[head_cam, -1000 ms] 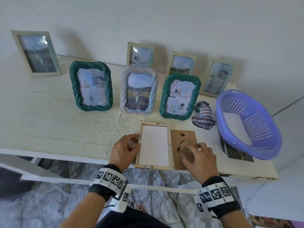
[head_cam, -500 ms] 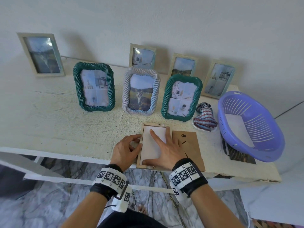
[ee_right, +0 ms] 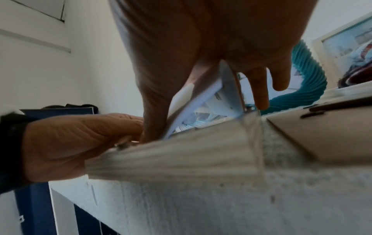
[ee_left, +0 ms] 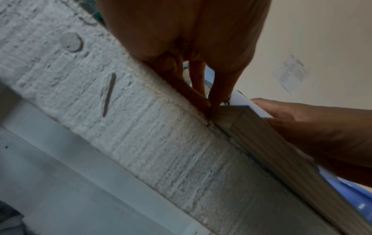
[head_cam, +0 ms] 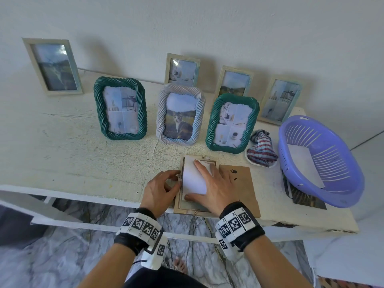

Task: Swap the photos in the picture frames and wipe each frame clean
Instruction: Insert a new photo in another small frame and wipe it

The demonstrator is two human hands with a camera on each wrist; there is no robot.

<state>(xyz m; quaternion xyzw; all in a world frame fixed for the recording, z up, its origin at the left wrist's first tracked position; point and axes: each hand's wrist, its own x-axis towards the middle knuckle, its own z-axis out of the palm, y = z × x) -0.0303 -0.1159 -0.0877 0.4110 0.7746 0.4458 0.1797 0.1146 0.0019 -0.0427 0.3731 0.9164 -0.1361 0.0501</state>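
At the near edge of the table [head_cam: 62, 154], a wooden frame [head_cam: 195, 209] is lying face down with its back open. Its brown backing board [head_cam: 247, 183] is lying flat just to the right, touching the frame's side.

1 second ago, the right hand [head_cam: 216, 188] was resting on the backing board and the white sheet in the frame was lying flat and uncovered. Half a second ago, that hand was moving onto the sheet. Now it is lifting the photo [head_cam: 193, 179], which is showing its white back. The thumb is hooking under the near edge while the extended fingers are spreading over the top. In the right wrist view, the photo [ee_right: 203, 95] is rising at an angle out of the frame [ee_right: 181, 159], so the hold is a loose pinch between thumb and fingers, not a closed fist.

The left hand [head_cam: 162, 190] is staying at the frame's left edge. Its curled fingertips [ee_left: 205, 101] are pressing against the frame's side and are steadying it; a full wrap around the rail is not visible.

Judgement: the removal step for this frame is under way. The old photo is partly out, a replacement is not yet in, and the wiping is pending. The striped cloth [head_cam: 261, 148] is lying untouched beside the purple basket [head_cam: 353, 173]. 7 other frames are standing upright behind.
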